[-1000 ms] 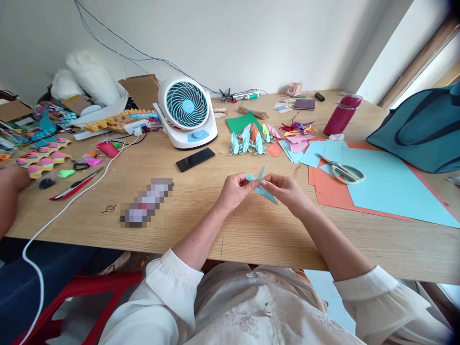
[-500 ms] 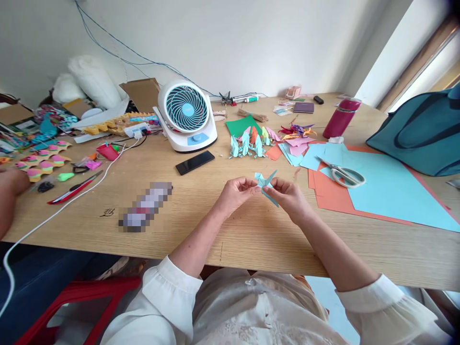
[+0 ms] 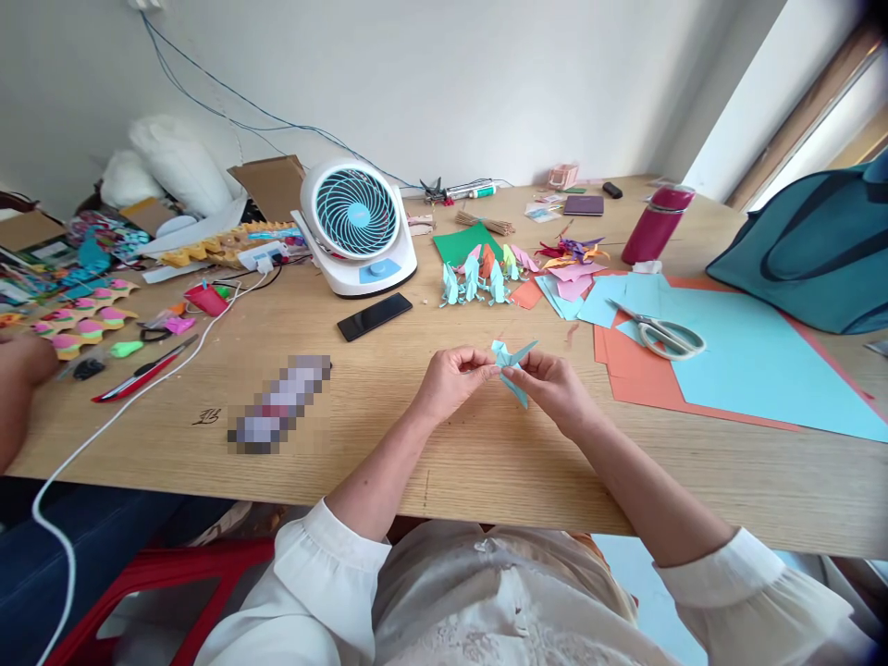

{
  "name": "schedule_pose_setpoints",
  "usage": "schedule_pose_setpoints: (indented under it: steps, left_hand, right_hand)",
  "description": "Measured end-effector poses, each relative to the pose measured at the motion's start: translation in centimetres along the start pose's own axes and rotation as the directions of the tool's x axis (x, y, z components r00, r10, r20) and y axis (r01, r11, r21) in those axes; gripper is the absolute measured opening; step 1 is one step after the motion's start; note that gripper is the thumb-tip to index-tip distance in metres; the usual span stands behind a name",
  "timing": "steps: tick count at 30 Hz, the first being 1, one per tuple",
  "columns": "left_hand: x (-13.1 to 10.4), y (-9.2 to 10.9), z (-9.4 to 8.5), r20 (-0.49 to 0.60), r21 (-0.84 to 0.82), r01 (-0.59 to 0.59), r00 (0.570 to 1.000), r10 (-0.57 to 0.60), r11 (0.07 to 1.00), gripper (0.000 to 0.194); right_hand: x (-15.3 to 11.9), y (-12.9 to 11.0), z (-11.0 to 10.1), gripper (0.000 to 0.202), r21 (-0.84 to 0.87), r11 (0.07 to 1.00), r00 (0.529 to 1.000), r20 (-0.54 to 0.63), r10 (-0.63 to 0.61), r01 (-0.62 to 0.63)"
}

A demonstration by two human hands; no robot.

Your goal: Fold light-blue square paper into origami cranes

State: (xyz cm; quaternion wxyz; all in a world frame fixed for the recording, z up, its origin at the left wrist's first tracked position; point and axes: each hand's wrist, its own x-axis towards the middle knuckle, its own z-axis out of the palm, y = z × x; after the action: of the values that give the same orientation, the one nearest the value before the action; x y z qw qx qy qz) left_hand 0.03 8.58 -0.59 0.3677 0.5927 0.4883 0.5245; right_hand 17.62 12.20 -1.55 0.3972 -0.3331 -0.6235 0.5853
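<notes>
A small light-blue origami bird (image 3: 513, 372) is held above the wooden table (image 3: 375, 444), between both hands. My left hand (image 3: 454, 379) pinches its left side between thumb and fingers. On the other side my right hand (image 3: 551, 384) grips it, thumb in front and fingers behind. One pointed flap sticks up to the right, and another hangs below the fingers. Fingertips cover part of the folds. Beyond the hands stand several folded paper birds (image 3: 473, 277) in blue, orange, yellow and pink, by a green paper sheet (image 3: 452, 243).
Scissors (image 3: 662, 335) lie on blue sheets (image 3: 756, 361) and orange paper (image 3: 642, 393) at right, near a magenta bottle (image 3: 658, 225) and a teal bag (image 3: 811, 254). A fan (image 3: 357, 227) and phone (image 3: 375, 316) are left of centre. A person's arm (image 3: 20, 384) rests far left.
Both hands still hold the paper bird. It has turned slightly, and its lower flap now points more steeply down. The camera view has shifted a little.
</notes>
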Motion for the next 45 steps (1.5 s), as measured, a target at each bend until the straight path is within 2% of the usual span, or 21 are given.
schedule_pose_setpoints:
  steps: [5,9,15,17,29,34,38,41,45]
  left_hand:
    - [0.1,-0.1,-0.1,-0.018,-0.005,0.018,1.0,-0.018,1.0,0.022]
    - [0.1,0.1,-0.2,-0.029,0.036,0.028,0.999,-0.027,0.999,0.021]
    - [0.0,0.1,-0.1,-0.013,-0.13,0.163,0.986,-0.166,0.978,0.027]
    - [0.0,0.0,-0.1,-0.02,-0.149,0.176,0.983,-0.18,0.973,0.029]
    - [0.3,-0.4,-0.5,-0.027,-0.065,0.086,0.996,-0.088,0.994,0.032]
    - [0.3,-0.2,-0.8,-0.092,-0.008,0.0,0.996,-0.001,1.0,0.029]
    - [0.2,0.2,-0.9,-0.151,0.139,-0.098,0.981,0.119,0.985,0.015]
    - [0.2,0.1,-1.0,-0.156,0.256,-0.153,0.968,0.197,0.955,0.014]
    - [0.4,-0.1,-1.2,-0.156,0.251,-0.112,0.976,0.154,0.962,0.017]
  right_hand:
    - [-0.1,-0.2,0.6,0.056,0.054,0.997,0.996,-0.06,0.063,-0.059]
    - [-0.2,0.0,1.1,0.055,0.072,0.996,0.997,-0.056,0.06,-0.055]
    - [-0.1,0.1,1.2,0.054,0.125,0.99,0.994,-0.086,0.073,-0.062]
    - [-0.1,0.1,1.2,0.054,0.129,0.99,0.992,-0.101,0.072,-0.058]
    - [0.4,1.1,1.0,0.054,0.092,0.996,0.99,-0.141,0.005,0.008]
    - [0.6,1.3,0.4,0.051,0.1,0.995,0.98,-0.2,-0.001,0.022]
    - [0.5,1.0,0.4,0.048,0.106,0.993,0.974,-0.226,-0.022,0.047]
    - [0.5,0.8,0.5,0.048,0.084,0.993,0.969,-0.24,-0.055,0.077]
    - [0.6,0.8,0.7,0.05,0.009,0.995,0.96,-0.264,-0.097,0.103]
